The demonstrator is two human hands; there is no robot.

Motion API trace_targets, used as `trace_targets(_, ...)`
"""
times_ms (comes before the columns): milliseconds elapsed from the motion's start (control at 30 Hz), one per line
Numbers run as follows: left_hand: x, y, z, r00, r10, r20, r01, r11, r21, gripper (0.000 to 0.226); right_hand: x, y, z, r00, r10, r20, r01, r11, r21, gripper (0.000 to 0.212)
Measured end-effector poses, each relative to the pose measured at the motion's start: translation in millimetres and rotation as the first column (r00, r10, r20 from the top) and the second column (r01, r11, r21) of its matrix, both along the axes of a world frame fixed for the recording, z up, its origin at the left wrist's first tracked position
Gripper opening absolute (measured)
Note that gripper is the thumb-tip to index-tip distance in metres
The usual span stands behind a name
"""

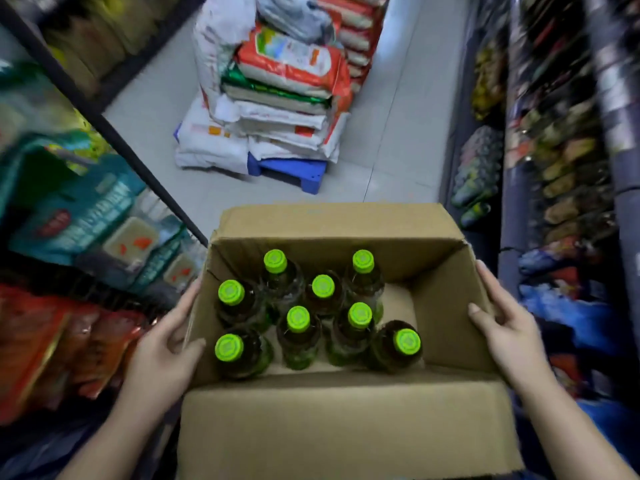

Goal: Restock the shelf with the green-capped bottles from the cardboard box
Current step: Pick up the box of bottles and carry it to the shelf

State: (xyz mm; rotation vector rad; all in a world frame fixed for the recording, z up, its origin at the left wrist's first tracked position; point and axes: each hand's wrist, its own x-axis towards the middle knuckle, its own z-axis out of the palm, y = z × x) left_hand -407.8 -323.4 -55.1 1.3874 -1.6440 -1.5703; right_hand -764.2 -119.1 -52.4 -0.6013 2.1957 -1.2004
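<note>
Grip: left hand (166,344) clasps the left wall of the cardboard box (349,420), thumb hooked over the rim; right hand (509,327) clamps the right wall likewise
Box: plain brown corrugated card; flaps folded open
Bottles: eight green-capped bottles (298,336) upright inside, crowded to the left; ribbed round caps, dark glossy bodies
Floor: pale tiles; stacked sacks (277,98) on a blue plastic stool (294,171)
Shelves: blurred packets either side

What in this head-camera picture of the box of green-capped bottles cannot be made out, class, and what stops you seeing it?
- Bottle labels: head view looks straight down on the caps.
- Left hand fingers: hidden outside the cardboard box wall.
- Right-side shelf goods: motion blur.
- Lower sacks in the floor pile: print too small.
- Forearms: cut off by the bottom edge.
</note>
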Motion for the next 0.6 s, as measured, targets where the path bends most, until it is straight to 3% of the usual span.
trace_targets(167,20,16,43,0.994,0.079,-0.076,-0.080,0.997,-0.012,0.082,-1,-18,62,0.997,0.063,0.036,-0.060,0.994,-0.095,0.070)
trace_targets(400,32,49,57,0.960,0.266,-0.085,-0.267,0.964,-0.007,0.082,-15,-72,78,0.963,0.269,0.034,-0.265,0.960,-0.088,0.066)
trace_targets(500,30,75,52,0.912,0.405,-0.065,-0.406,0.914,0.006,0.082,-25,-105,76,0.910,0.410,0.062,-0.406,0.911,-0.073,0.065)
trace_targets(600,23,110,46,0.815,0.576,-0.064,-0.576,0.817,0.023,0.079,-26,-141,79,0.796,0.603,0.058,-0.599,0.798,-0.067,0.073)
